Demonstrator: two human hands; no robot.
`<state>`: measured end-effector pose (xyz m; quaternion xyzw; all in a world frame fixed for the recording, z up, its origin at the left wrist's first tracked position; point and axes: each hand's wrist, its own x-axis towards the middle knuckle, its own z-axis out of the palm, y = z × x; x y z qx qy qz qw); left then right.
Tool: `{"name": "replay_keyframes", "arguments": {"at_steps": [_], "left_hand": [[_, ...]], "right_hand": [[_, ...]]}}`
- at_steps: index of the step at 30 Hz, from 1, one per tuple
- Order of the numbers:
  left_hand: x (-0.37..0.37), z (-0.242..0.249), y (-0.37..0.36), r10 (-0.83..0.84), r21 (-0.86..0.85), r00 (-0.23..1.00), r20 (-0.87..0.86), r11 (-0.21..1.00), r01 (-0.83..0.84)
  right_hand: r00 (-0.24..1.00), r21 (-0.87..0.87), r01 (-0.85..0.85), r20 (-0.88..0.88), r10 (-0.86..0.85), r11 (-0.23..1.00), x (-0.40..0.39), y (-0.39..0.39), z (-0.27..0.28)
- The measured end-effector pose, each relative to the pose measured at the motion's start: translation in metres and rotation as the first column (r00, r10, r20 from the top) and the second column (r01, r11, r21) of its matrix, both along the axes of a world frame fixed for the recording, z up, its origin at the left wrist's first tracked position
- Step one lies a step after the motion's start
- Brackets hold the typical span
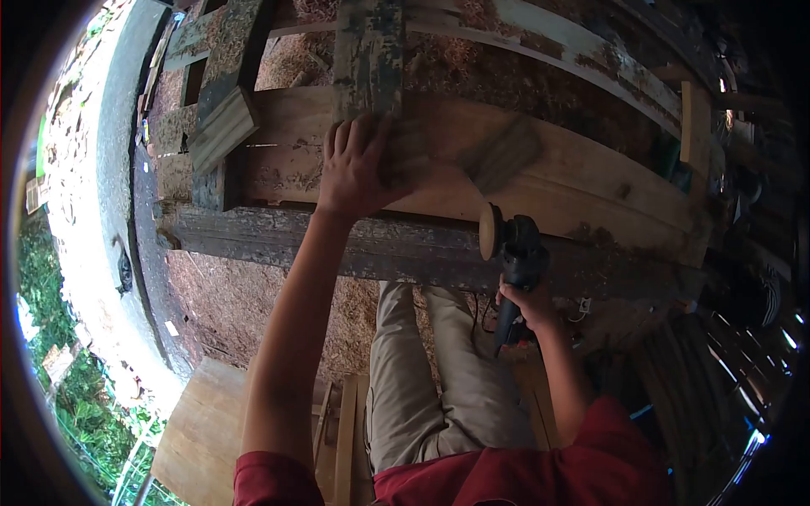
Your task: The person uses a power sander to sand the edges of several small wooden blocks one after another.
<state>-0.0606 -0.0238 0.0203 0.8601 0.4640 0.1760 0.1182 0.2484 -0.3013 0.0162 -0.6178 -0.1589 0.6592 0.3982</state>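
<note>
Head view: your right hand (527, 305) is wrapped around the tool (521, 266), right of the middle of the frame, with the fingers closed on its thin dark body. Its round disc (488, 232) is at the top end and faces left. I can't tell if it touches the desk (612, 196) or hangs just over the edge. The tool looks hard and a bit heavy, likely most of all at the disc end, so it may want to tip that way. Hold it by the body, well back from the disc, and grip it tight, as it may shake when it runs. Keep skin off the disc.

Your left hand (356, 173) is up near the top middle, with the fingers bent and close side by side. It is at a blurry block (407, 156); I can't tell if it pinches the block or just pushes on it. The block should be stiff, dry and light, and not easy to break. Dust could make it slip, so take it by its two long sides. A second block (508, 156), blurry too, is to its right. A third block (224, 131) is in the upper left.
</note>
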Motion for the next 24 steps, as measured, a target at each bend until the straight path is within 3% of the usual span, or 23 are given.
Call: {"name": "replay_keyframes", "arguments": {"at_steps": [2,5,9,11,13,16,19,22,24], "left_hand": [[-0.003,0.002,-0.002,-0.004,-0.165,0.998,-0.065,0.986,-0.007],[-0.004,0.017,-0.013,0.014,-0.168,0.984,0.175,0.986,0.016],[-0.007,0.056,-0.035,0.027,-0.410,0.794,0.607,0.866,0.284],[-0.012,0.048,-0.071,0.280,-0.574,0.658,0.699,0.769,0.282],[-0.017,0.041,-0.096,0.460,-0.685,0.546,0.700,0.650,0.330],[-0.007,0.046,-0.105,0.563,-0.729,0.469,0.680,0.588,0.352],[0.011,0.062,-0.098,0.614,-0.619,0.263,0.744,0.486,0.617],[0.017,0.060,-0.094,0.677,-0.575,0.172,0.716,0.431,0.695],[0.016,0.057,-0.092,0.698,-0.724,0.293,0.654,0.463,0.512]], "right_hand": [[1.000,-0.012,0.016,0.004,-0.016,1.000,0.006,-0.011,0.001],[0.996,-0.042,0.084,0.022,-0.083,0.996,0.006,-0.019,0.008],[0.990,-0.033,0.139,0.024,-0.138,0.990,0.005,-0.022,0.012],[0.991,-0.030,0.133,0.022,-0.132,0.991,0.007,-0.028,0.012],[0.993,-0.042,0.120,0.017,-0.120,0.992,0.009,-0.034,0.009],[0.994,-0.084,0.108,0.036,-0.105,0.991,0.008,-0.037,0.015],[0.993,-0.056,0.117,0.009,-0.116,0.992,0.007,-0.039,0.017],[0.992,-0.038,0.123,0.014,-0.122,0.992,0.004,-0.038,0.020],[0.993,-0.046,0.118,0.019,-0.118,0.992,0.002,-0.039,0.020]]}}
